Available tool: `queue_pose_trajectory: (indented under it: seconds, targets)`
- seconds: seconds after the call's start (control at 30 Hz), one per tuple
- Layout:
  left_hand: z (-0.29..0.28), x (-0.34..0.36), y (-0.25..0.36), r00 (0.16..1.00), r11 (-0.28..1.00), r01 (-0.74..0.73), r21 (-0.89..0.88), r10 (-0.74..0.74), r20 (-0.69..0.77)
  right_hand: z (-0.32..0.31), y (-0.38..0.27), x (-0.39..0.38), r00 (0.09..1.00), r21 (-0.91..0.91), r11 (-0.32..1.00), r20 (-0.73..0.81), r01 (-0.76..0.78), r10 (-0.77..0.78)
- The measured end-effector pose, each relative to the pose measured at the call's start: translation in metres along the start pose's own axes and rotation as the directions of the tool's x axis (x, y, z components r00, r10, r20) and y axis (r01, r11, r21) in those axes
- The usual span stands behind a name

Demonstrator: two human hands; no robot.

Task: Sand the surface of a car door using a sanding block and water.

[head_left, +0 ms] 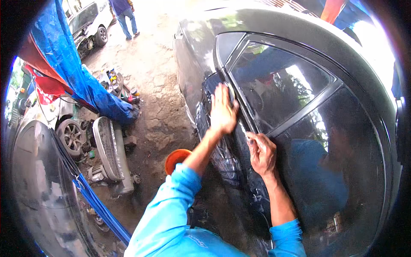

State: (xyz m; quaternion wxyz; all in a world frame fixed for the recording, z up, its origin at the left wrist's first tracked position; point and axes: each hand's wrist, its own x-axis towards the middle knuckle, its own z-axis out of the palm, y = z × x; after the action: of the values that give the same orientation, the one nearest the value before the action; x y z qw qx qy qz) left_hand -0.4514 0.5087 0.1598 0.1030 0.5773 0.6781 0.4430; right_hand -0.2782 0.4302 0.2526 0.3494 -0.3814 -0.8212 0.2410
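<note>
A dark, glossy car (199, 40) fills the right side, its door panel (227, 160) looking wet in places. Palm down on the panel just under the window, my left hand (223, 110) has its fingers stretched out. A pale curved edge shows beside its fingers; whether something lies under the palm is hidden. My right hand (262, 154) is at the lower edge of the side window (278, 81), touching the window trim (242, 100). Its fingers are curled and pressed together, and what they hold, if anything, cannot be made out.
An orange bucket (176, 159) stands on the dirt ground below my left forearm. To the left are a blue tarp (92, 85), a loose grille (107, 147), a wheel (71, 136) and another dark car body (40, 171). Farther off, a person (124, 17) stands near a white vehicle (87, 25).
</note>
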Motion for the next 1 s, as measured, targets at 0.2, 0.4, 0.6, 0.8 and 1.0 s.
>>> queue_pose_trajectory:
  seconds: [0.2, 0.4, 0.6, 0.8, 1.0]
  targets:
    - [0.035, -0.103, 0.063, 0.988, 0.978, -0.155, -0.14, 0.152, -0.035, -0.006, 0.021, -0.007, 0.996, 0.092, 0.996, -0.082, -0.011, 0.018]
    - [0.013, -0.034, 0.028, 0.999, 1.0, -0.006, 0.004, 0.006, -0.049, -0.004, 0.012, -0.003, 0.995, 0.036, 0.998, -0.09, 0.044, -0.04]
    - [0.03, -0.071, 0.041, 0.999, 0.997, 0.031, -0.072, -0.033, -0.031, -0.005, 0.021, -0.008, 0.996, 0.067, 0.997, -0.088, 0.035, -0.029]
    - [0.008, -0.122, 0.055, 0.986, 0.983, -0.141, -0.12, 0.15, 0.07, -0.002, 0.013, -0.007, 0.988, 0.049, 0.996, -0.138, 0.079, -0.072]
    - [0.025, -0.064, 0.045, 0.998, 0.987, 0.053, -0.15, -0.058, -0.032, -0.002, 0.02, -0.005, 0.989, 0.096, 0.994, -0.14, 0.052, -0.039]
